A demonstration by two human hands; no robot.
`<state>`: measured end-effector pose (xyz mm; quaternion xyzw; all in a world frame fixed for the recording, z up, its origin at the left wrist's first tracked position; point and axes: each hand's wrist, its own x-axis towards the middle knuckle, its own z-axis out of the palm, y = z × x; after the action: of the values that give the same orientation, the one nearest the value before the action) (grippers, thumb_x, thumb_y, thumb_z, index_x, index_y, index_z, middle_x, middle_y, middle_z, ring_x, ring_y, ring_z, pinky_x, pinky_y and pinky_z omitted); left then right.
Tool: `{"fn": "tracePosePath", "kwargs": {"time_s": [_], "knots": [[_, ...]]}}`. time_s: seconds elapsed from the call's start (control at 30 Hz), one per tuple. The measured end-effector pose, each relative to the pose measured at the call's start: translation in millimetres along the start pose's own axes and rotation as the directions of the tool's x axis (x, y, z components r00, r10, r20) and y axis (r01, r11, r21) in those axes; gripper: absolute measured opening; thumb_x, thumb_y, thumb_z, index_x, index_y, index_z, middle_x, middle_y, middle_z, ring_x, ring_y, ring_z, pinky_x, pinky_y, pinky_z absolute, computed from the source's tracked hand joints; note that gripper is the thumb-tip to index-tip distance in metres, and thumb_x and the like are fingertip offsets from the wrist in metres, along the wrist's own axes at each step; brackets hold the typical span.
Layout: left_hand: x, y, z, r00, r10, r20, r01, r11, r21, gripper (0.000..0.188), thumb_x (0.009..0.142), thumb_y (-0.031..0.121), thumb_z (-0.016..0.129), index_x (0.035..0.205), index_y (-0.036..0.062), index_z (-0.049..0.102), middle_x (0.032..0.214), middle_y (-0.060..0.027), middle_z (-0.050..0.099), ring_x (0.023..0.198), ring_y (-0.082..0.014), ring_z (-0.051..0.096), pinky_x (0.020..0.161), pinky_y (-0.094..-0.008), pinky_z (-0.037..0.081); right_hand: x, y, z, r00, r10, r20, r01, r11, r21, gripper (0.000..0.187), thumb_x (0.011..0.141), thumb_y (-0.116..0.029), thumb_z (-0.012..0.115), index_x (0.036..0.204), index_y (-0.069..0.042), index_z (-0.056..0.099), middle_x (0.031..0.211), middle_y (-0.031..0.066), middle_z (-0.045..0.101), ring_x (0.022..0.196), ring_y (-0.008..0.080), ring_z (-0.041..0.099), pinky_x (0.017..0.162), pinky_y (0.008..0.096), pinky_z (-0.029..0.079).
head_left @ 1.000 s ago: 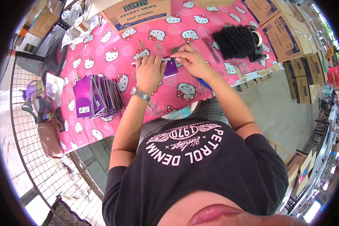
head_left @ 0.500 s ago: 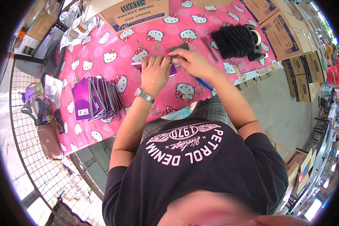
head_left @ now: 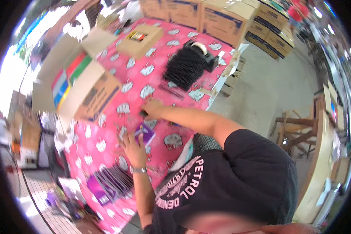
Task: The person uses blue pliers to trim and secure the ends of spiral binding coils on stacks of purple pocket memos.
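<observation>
My left hand (head_left: 132, 150) has its fingers spread beside a small purple memo pad (head_left: 147, 135) lying on the table; its fingertips reach the pad's left edge. Farther off, my right hand (head_left: 155, 109) is closed, with a small dark object (head_left: 143, 113) at its fingertips; blur hides what kind it is. A row of purple spiral memo pads (head_left: 111, 183) leans in a pile near my left forearm. Beyond my right hand lies a heap of black spiral binding coils (head_left: 185, 68), with a few loose coils (head_left: 171, 91) on its near side.
An open carton (head_left: 99, 95) with colourful contents stands at the left of the pink patterned table (head_left: 123, 97). A tape dispenser (head_left: 208, 58) sits by the coils. Behind are a flat box (head_left: 138, 45) and several closed cartons (head_left: 220, 23) along the far edge.
The view has swung to the right. My left hand has come off the memo pad and spread its fingers. My right hand has left the pad and moved onto the dark object.
</observation>
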<state>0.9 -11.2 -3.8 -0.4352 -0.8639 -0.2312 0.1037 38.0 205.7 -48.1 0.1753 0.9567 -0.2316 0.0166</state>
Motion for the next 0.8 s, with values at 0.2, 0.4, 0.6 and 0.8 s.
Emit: {"fn": "tracePosePath", "kwargs": {"time_s": [0.2,0.4,0.6,0.8], "knots": [[4,6,10,0.999,0.041,0.017,-0.042,0.999,0.01,0.034,0.077,0.028,0.072,0.101,0.008,0.059,0.11,-0.0086,0.056,0.112,-0.0326,0.046,0.097,-0.0553,0.03,-36,0,-46,0.857,-0.484,0.176,-0.046,0.268,0.962,0.049,0.076,-0.024,0.07,0.118,-0.002,0.061,0.105,0.0086,0.063,0.104,0.017,0.055,0.088,0.034,0.045],[6,21,11,0.995,0.091,0.047,-0.091,0.996,-0.008,0.039,0.074,0.029,0.074,0.101,0.0052,0.059,0.108,-0.0102,0.056,0.109,-0.0323,0.047,0.093,-0.0502,0.032,-45,7,-54,0.833,-0.492,0.251,-0.053,0.381,0.923,0.048,0.074,-0.022,0.072,0.116,-0.002,0.063,0.111,0.0085,0.064,0.102,0.0173,0.056,0.088,0.0302,0.043],[2,12,12,0.99,0.123,0.062,-0.119,0.991,-0.064,0.046,0.07,0.029,0.076,0.1,0.0022,0.054,0.106,-0.0134,0.055,0.109,-0.0344,0.045,0.093,-0.0509,0.031,-53,0,-55,0.761,-0.643,0.091,0.012,0.154,0.988,0.049,0.073,-0.026,0.073,0.115,-0.002,0.064,0.105,0.0071,0.065,0.097,0.0159,0.057,0.085,0.0317,0.042],[5,12,8,0.99,0.115,0.085,-0.106,0.989,-0.106,0.05,0.068,0.03,0.076,0.104,0.0042,0.052,0.102,-0.0122,0.054,0.107,-0.034,0.046,0.094,-0.0513,0.031,-47,0,-49,0.763,-0.637,0.111,0.031,0.208,0.978,0.038,0.075,-0.015,0.073,0.109,0.001,0.066,0.097,0.0035,0.066,0.095,0.0122,0.059,0.084,0.0275,0.044]]}}
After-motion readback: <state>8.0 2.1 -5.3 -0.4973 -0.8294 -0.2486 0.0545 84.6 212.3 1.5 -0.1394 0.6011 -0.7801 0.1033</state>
